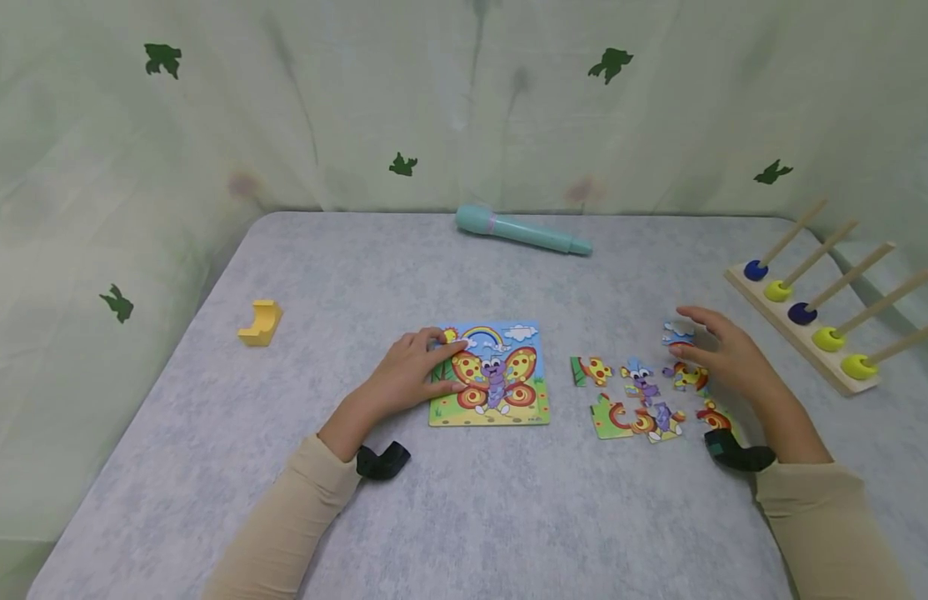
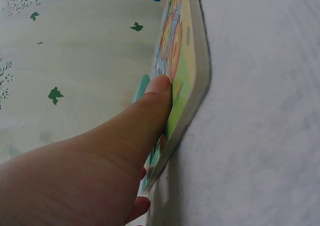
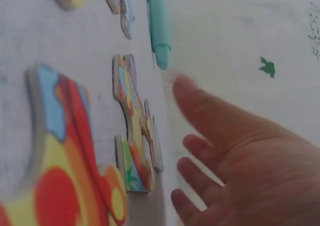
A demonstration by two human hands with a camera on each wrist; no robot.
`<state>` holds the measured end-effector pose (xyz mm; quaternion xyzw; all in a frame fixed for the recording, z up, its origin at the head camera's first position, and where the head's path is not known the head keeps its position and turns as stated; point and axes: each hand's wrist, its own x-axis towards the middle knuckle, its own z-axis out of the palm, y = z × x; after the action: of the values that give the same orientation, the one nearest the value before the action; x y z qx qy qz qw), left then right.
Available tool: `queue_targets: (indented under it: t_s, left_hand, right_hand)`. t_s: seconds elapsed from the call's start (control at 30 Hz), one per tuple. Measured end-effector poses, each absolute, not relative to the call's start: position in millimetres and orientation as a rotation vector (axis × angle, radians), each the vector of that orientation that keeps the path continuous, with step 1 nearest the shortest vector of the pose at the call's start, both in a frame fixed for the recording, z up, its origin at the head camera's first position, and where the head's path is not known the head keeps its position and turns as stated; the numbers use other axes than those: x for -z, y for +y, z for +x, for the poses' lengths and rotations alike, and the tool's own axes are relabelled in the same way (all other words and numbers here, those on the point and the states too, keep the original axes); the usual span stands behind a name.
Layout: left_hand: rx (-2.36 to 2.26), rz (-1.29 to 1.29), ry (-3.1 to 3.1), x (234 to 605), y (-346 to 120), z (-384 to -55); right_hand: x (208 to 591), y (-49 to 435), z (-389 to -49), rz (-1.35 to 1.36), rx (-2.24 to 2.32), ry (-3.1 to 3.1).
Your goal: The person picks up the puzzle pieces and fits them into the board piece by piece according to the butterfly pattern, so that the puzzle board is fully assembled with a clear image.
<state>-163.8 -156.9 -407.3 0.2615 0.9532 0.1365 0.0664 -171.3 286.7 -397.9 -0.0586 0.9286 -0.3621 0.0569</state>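
A square butterfly jigsaw puzzle point(image 1: 520, 398) lies flat at the middle of the table. On its left part rests my left hand point(image 1: 404, 372), with the thumb and index finger extended over the picture. The left wrist view shows that thumb point(image 2: 150, 98) lying across the puzzle near its edge. To the right, loose puzzle pieces point(image 1: 612, 421) with butterfly parts are spread out. My right hand point(image 1: 734, 358) is over their far right side, its thumb and index finger apart around a blue sky piece point(image 1: 678, 331). The right wrist view shows the fingers point(image 3: 200, 178) holding nothing.
A teal microphone-shaped toy point(image 1: 524, 232) lies at the back of the table. A wooden peg stand point(image 1: 801, 329) with blue and yellow beads stands at the right edge. A yellow curved block point(image 1: 263, 323) is at the left. A pale patterned curtain point(image 1: 434, 83) hangs behind.
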Motion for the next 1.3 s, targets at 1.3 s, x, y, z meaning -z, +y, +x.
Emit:
queue_targets:
  t_s: [1.3]
  left_hand:
    - [-0.394, 0.788, 2.89, 410.2, -157.5, -164.0]
  right_hand:
    - [347.9, 166.2, -157.6, -0.983, 1.219, 2.974]
